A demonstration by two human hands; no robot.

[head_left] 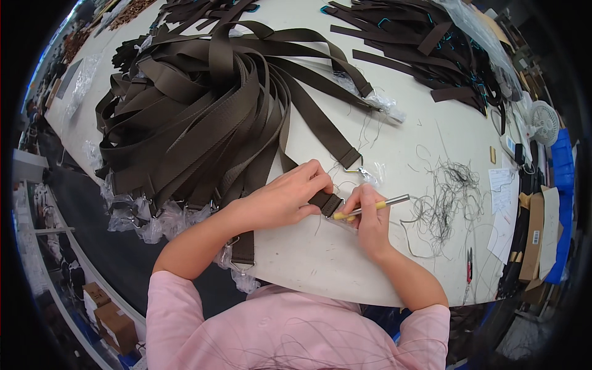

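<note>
Toward the table's (302,262) near edge, the left hand (287,198) pinches a dark-brown woven strap (323,201) by its end; the right hand (372,229) grips a yellow-and-silver rod-shaped tool (393,200). This end appears unfinished; the heaped straps' (185,117) progress is unclear.

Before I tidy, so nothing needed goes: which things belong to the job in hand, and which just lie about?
In the job:
dark strap end, in the left hand
pen-like tool, in the right hand
likely the strap pile

Seemingly lying about:
tangled threads
white fan
paper sheets
</note>
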